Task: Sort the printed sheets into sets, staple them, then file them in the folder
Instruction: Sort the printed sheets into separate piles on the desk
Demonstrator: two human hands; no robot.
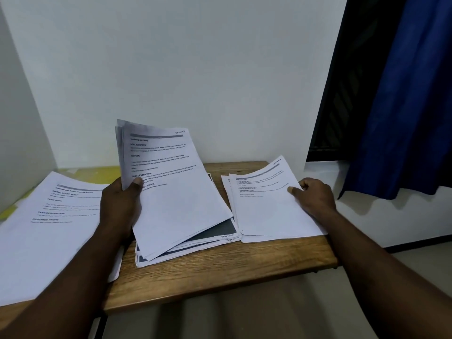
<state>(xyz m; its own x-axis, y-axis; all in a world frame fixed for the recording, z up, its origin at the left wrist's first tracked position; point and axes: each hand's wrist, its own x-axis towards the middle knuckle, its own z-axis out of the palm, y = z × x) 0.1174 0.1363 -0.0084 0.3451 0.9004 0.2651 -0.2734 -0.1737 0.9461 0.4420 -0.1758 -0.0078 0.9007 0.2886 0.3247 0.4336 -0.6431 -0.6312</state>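
On the table [220, 272], three piles side by side: left pile [49, 228], middle pile [190, 243], right pile [266, 211]. Over the middle pile — a tilted sheaf [171, 187] in the left hand [119, 206]. Right hand [315, 196] at the right pile's outer edge, thumb on top. Curtain [403, 94] far right.

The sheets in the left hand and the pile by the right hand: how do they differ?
The held sheets are tilted up, gripped by the left hand; the right pile lies on the table. The held sheets fan apart at their top corner; the right pile's top sheet curls up at its far edge. The right hand touches the right pile's edge. Both are white printed pages.
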